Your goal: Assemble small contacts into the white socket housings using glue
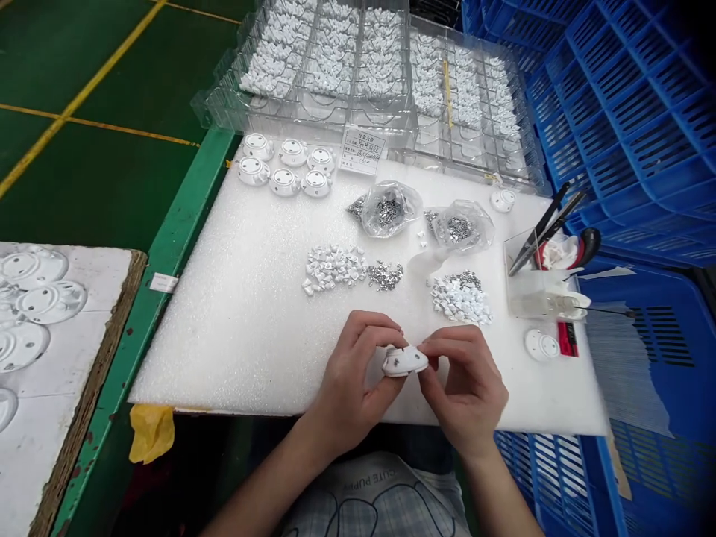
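Both my hands hold one small round white plastic housing (403,361) just above the near edge of a white foam sheet (246,321). My left hand (358,380) wraps its fingers round the housing's left side. My right hand (464,384) pinches its right edge with fingertips closed. Beyond my hands lie a pile of small white plastic pieces (334,267), a small heap of metal parts (385,276) and a second mixed pile (462,297).
Several finished white housings (285,170) sit at the sheet's far left, one more (541,345) at the right. Two clear bags of metal parts (388,209) lie mid-sheet. Clear trays of white parts (369,67) stand behind. Tweezers (545,224) rest in a clear box; blue crates (632,112) at right.
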A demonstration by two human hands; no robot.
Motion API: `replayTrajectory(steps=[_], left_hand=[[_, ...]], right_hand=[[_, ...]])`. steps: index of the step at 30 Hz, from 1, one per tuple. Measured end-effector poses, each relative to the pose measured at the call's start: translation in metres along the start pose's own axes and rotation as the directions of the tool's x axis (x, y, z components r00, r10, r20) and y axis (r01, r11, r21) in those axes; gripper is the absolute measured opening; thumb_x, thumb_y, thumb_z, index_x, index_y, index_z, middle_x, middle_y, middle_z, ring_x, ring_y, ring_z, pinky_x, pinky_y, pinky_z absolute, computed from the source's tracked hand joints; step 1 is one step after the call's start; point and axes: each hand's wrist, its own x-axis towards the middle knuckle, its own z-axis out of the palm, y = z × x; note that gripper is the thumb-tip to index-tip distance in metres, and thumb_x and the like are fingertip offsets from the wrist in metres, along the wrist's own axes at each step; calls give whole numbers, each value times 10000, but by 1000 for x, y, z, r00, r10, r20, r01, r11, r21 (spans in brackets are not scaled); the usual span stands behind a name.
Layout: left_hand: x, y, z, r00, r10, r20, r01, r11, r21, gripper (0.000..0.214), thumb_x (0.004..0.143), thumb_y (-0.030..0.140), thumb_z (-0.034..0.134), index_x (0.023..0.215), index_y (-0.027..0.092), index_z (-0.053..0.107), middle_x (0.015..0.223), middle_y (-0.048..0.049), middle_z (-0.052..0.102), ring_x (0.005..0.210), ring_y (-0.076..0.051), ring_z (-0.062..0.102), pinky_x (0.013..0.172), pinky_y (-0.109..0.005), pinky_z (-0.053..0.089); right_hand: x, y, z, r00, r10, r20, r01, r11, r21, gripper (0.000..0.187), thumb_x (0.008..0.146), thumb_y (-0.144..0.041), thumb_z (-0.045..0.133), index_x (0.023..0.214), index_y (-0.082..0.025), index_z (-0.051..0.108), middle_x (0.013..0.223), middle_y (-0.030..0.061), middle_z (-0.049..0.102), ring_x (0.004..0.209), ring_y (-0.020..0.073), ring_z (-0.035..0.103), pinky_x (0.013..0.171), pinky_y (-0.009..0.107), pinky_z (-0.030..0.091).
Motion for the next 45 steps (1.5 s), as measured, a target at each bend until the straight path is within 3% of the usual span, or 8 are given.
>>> replayTrajectory(steps=[6, 13, 22, 27, 32, 35, 39, 45], left_hand=[[2, 1, 2, 1000, 9, 16, -9, 999, 36, 138, 940, 101, 624, 1024, 206, 598, 927, -24, 605, 844, -165, 589, 735, -270, 538], [-2, -1, 0, 998, -44, -54, 40, 997, -72, 134, 927, 126, 646, 1012, 215, 594, 949, -47, 634, 874, -188, 643, 745, -301, 568], [-1, -1, 8, 996, -14, -83, 19, 998, 66, 118, 946, 113, 648, 1005, 206, 607, 918, -26, 647, 835, -169, 648, 733, -274, 552], [-6, -1, 6, 958, 1, -286, 0, 1000, 2, 179, 891, 76, 648, 992, 219, 610, 900, -34, 646, 831, -184, 656, 727, -295, 576], [-10, -1, 5, 922, 15, -387, -48, 996, -74, 224, 882, 37, 645, 1023, 210, 646, 955, -44, 690, 905, -177, 704, 806, -292, 610], [-12, 0, 3, 914, 96, -394, -129, 990, -59, 218, 924, 60, 659, 1093, 195, 688, 1040, -60, 722, 980, -163, 722, 909, -268, 621], [-15, -2, 2, 885, 179, -429, -181, 983, 37, 283, 973, 104, 636, 1237, 192, 686, 1133, -81, 719, 1051, -164, 720, 952, -264, 631], [-20, -5, 5, 854, 186, -486, -183, 982, 53, 375, 969, 92, 640, 1320, 222, 665, 1177, -81, 661, 1052, -167, 721, 921, -263, 655]], right_hand=[[-3, 0, 0, 999, -9, -40, 9, 1000, -4, 253, 874, -82, 688, 1041, -271, 697, 931, 37, 597, 802, 166, 589, 618, 311, 495], [3, -2, -1, 993, 72, 96, -69, 997, -39, 178, 902, -153, 685, 1038, -267, 693, 900, 23, 619, 761, 159, 571, 663, 315, 501], [1, 2, -1, 995, 98, -16, -98, 995, -27, 131, 908, -163, 698, 983, -267, 726, 877, 28, 627, 818, 169, 603, 642, 282, 500], [6, 4, -5, 988, 115, 100, -112, 993, -36, 73, 905, -210, 716, 967, -249, 722, 876, 34, 639, 785, 169, 621, 630, 280, 521], [38, -11, -4, 971, 20, 239, 34, 975, -220, 33, 942, -226, 686, 962, -251, 695, 821, 3, 635, 666, 126, 569, 586, 255, 476], [67, -21, 10, 919, -112, 378, 223, 938, -265, 61, 952, -199, 665, 992, -240, 687, 875, 11, 659, 697, 118, 598, 593, 245, 478], [95, -18, 43, 812, -265, 521, 443, 860, -253, 114, 986, -162, 590, 1018, -215, 685, 942, 32, 644, 775, 117, 652, 639, 233, 509], [107, -4, 76, 622, -464, 631, 731, 633, -256, 255, 986, -93, 518, 1068, -231, 716, 1003, 44, 672, 748, 108, 607, 486, 210, 396]])
